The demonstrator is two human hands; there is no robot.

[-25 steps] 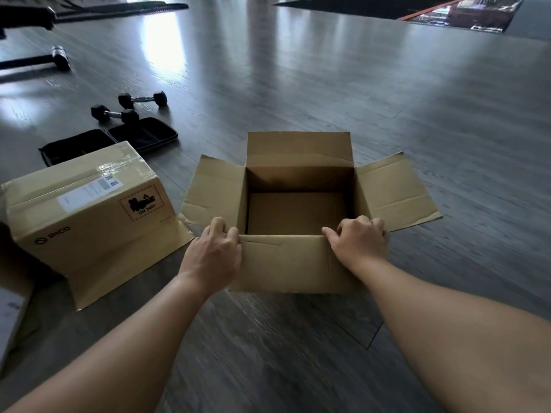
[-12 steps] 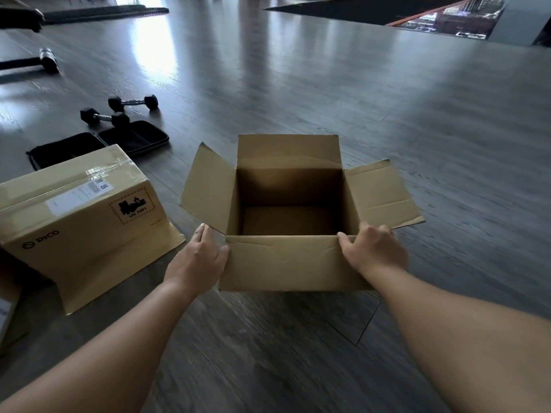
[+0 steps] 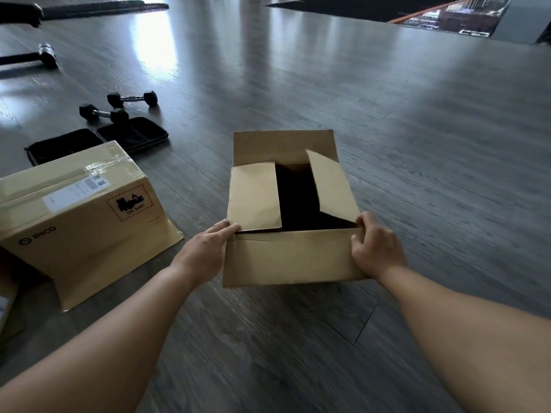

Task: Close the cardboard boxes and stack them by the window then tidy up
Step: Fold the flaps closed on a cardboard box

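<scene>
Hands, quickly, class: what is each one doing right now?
Left hand: open, straight fingers pressing the box's left flap.
Right hand: fingers curled on the box's right corner.

Plain tan cardboard box (image 3: 293, 257), black dumbbells (image 3: 104, 111), grey wood-grain floor (image 3: 417, 129).
</scene>
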